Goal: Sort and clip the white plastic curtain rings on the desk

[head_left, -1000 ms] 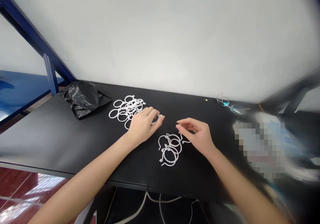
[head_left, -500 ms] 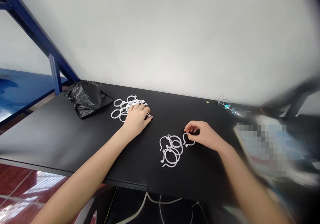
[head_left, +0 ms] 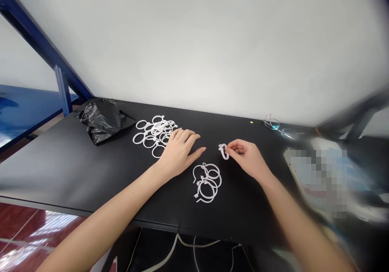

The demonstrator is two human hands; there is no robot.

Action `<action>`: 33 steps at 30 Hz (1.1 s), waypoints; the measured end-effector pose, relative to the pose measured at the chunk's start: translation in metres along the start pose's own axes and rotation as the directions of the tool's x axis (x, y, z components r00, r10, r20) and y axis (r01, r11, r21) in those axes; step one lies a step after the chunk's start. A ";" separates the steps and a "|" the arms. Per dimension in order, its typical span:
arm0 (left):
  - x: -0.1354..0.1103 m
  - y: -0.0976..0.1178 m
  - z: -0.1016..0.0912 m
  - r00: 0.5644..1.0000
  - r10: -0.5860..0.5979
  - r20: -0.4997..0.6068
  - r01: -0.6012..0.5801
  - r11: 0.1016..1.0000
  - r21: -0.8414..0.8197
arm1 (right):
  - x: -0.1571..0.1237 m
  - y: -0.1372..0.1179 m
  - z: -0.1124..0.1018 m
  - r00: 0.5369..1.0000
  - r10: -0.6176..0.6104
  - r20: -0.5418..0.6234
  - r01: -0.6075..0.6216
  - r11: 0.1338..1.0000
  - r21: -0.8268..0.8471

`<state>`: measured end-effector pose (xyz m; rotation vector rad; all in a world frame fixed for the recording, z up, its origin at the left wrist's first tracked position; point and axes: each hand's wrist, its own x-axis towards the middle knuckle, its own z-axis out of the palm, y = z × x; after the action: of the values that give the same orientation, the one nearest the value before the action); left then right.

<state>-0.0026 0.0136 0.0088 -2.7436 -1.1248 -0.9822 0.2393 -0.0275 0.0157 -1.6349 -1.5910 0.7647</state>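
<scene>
Between thumb and fingers, my right hand (head_left: 244,154) pinches one white plastic ring (head_left: 224,152), seen nearly edge-on and lifted off the black table (head_left: 243,207). My left hand (head_left: 182,148) is open, fingers spread, with nothing visible in it. It hovers beside a heap of closed white rings (head_left: 148,130) and covers the heap's right edge. A smaller group of white rings (head_left: 208,183) lies nearer to me, between the two hands. Several of those are unclasped, with small catches at their ends.
A crumpled black plastic bag (head_left: 105,120) lies at the left. Eyeglasses (head_left: 272,124) rest near the wall at the right, with a blurred flat item (head_left: 304,174) in front of them. Cables (head_left: 170,255) hang below the table's front edge. A blue metal frame (head_left: 62,85) stands at far left.
My left hand has moved right, off the heap of rings, with its fingers apart. My right hand has raised its ring away from the near group and turned it edge-on.
</scene>
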 end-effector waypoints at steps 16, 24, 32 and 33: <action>-0.004 0.020 0.001 0.975 0.202 0.089 -0.183 0.966 -0.181 | -0.025 -0.023 0.039 0.909 -0.339 -0.241 0.371 0.923 0.100; -0.004 0.016 0.001 0.973 0.208 0.100 -0.185 0.962 -0.202 | -0.029 -0.019 0.037 0.834 -0.507 -0.219 0.539 0.834 0.120; -0.005 0.016 -0.002 0.965 0.204 0.167 -0.156 0.952 -0.263 | -0.029 -0.014 0.042 0.924 -0.355 -0.139 0.381 0.862 0.334; -0.005 0.016 -0.003 0.964 0.204 0.169 -0.154 0.951 -0.270 | -0.029 -0.014 0.043 0.934 -0.334 -0.131 0.358 0.858 0.368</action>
<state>0.0037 -0.0023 0.0123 -3.1391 -0.7937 -0.9086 0.1943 -0.0531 0.0012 -1.0406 -1.5161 0.7662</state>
